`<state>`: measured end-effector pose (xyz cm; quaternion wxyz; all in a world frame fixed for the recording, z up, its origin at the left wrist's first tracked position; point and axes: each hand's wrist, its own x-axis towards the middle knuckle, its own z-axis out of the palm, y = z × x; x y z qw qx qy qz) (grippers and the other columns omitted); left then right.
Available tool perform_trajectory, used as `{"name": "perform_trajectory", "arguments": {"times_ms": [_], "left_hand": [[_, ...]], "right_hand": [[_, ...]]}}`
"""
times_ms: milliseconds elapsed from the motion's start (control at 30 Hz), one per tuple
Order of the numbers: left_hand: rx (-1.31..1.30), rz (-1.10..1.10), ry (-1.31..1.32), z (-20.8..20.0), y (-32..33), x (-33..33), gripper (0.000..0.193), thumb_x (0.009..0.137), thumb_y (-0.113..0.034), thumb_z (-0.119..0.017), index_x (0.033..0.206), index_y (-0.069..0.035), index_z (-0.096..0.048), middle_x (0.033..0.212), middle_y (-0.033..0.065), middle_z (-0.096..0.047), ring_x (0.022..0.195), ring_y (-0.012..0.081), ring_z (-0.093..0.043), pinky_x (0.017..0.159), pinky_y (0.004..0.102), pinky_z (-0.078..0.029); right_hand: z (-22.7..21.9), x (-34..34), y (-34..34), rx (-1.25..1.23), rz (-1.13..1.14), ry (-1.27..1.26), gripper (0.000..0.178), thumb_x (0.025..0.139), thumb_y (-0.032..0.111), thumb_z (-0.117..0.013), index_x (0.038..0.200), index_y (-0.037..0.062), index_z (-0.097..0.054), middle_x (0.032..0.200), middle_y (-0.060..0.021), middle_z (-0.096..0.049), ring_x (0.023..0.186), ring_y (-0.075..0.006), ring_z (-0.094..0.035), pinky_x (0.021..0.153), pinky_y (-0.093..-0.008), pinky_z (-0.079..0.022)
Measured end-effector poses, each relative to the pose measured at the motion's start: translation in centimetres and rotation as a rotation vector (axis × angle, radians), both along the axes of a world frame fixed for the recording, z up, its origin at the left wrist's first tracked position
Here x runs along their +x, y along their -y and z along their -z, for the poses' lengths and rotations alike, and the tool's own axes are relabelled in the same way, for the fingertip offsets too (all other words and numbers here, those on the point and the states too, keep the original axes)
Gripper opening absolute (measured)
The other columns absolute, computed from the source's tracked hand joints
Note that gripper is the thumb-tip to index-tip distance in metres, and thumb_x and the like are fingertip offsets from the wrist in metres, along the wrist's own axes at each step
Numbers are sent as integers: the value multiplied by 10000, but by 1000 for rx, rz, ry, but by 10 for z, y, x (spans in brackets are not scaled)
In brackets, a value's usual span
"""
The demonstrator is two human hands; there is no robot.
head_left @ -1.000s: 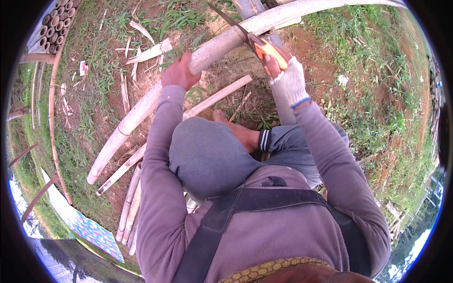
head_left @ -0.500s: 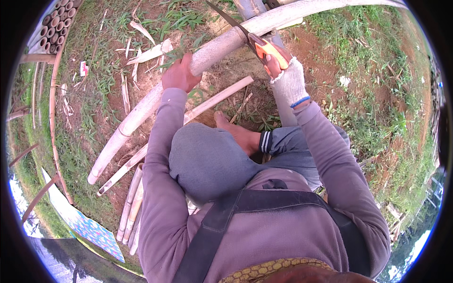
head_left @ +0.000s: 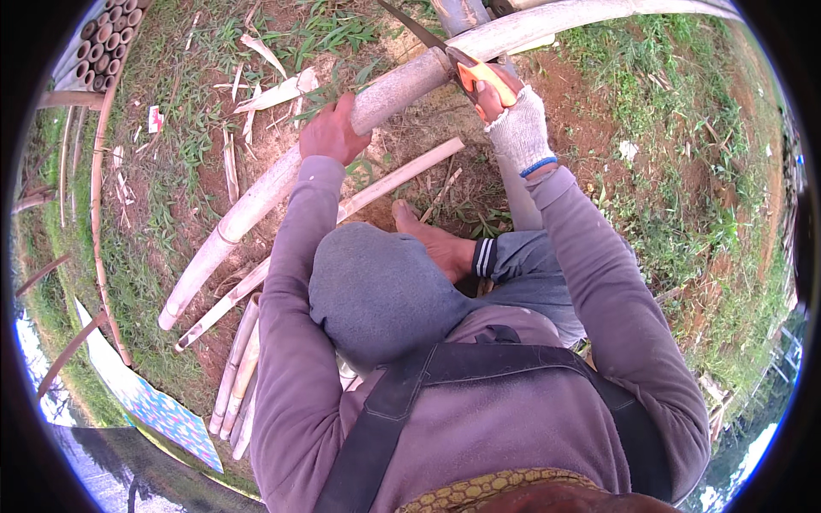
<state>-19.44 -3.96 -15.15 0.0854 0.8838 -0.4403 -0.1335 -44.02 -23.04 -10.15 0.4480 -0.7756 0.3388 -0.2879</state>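
A long thick bamboo pole (head_left: 256, 192) runs from lower left to upper right across the ground. My left hand (head_left: 332, 132), bare, grips it from above near its middle. My right hand (head_left: 513, 124), in a white knit glove with a blue cuff, holds the orange handle of a hand saw (head_left: 445, 53). The saw's dark blade lies across the pole just right of my left hand. My bare foot (head_left: 432, 239) rests on the soil below the pole.
A split bamboo strip (head_left: 376, 188) lies beside my foot. More strips (head_left: 239, 376) are bundled at lower left. Cut tubes (head_left: 103, 38) are stacked at upper left. Offcuts (head_left: 274, 90) litter the grass; a patterned blue sheet (head_left: 162, 410) lies bottom left.
The saw and my right hand have shifted slightly along the cut, drawing back toward me. My left hand keeps its grip on the pole.
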Motion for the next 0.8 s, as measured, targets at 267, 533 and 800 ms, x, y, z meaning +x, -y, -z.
{"name": "perform_trajectory", "arguments": {"times_ms": [267, 533, 800], "left_hand": [[-3, -37, -14, 6, -14, 0, 722, 789, -386, -882, 1409, -193, -566, 1221, 176, -737, 1096, 412, -749, 927, 532, -606], [53, -23, -30, -3, -2, -5, 818, 773, -403, -886, 1492, -205, -549, 1314, 181, -717, 1151, 416, -726, 962, 522, -596], [20, -30, -25, 4, -11, 2, 794, 772, -388, -884, 1474, -200, -564, 1269, 184, -730, 1130, 413, -731, 937, 525, -597]], "right_hand": [[-20, -156, -72, 106, -59, -12, 560, 1062, 312, -620, 1450, -89, -580, 1258, -185, -748, 1089, -206, -733, 943, -342, -586], [-1, 14, -2, 7, -3, 32, 334, 1041, 196, -701, 1290, -26, -721, 1091, -142, -793, 983, -177, -737, 872, -318, -570], [-15, -146, -70, 80, -55, -7, 513, 1057, 261, -634, 1434, -87, -608, 1250, -170, -752, 1098, -209, -738, 949, -328, -579]]}}
